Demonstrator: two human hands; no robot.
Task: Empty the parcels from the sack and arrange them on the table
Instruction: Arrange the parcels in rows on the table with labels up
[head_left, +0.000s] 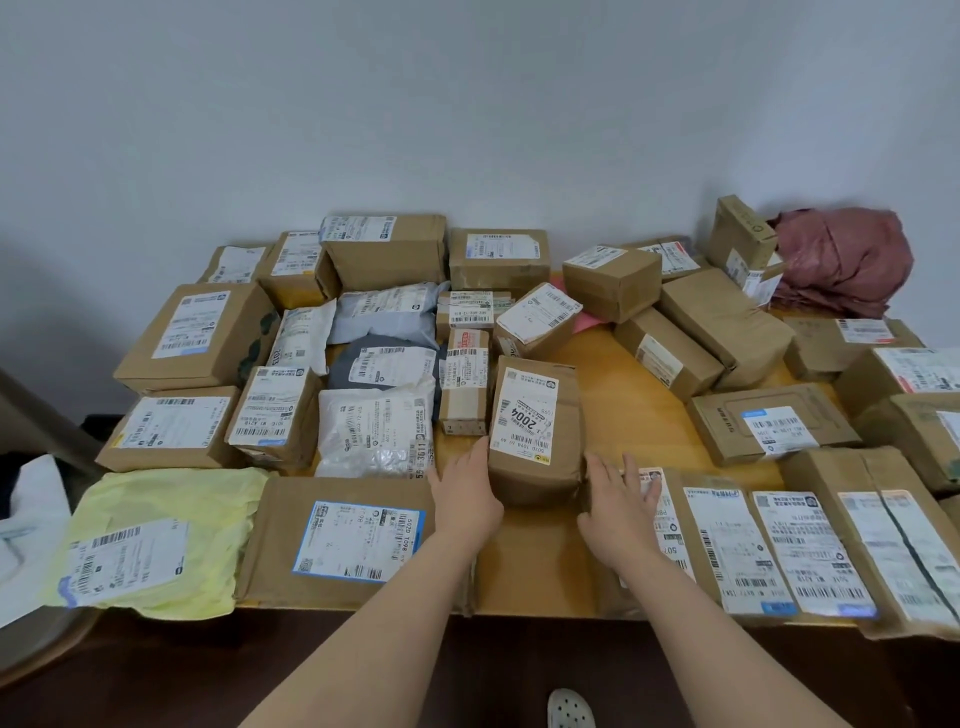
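A brown parcel box with a white label reading 2004 stands on the wooden table near its front middle. My left hand lies against the box's left lower side with straight fingers. My right hand is spread flat just right of the box, over the edge of a flat brown parcel. Many other labelled parcels cover the table. A crumpled reddish sack lies at the far right back corner.
Brown boxes fill the left, back and right of the table; grey and white poly bags lie left of middle, a yellow bag at front left. Bare wood shows right of the 2004 box. A white shoe is on the dark floor.
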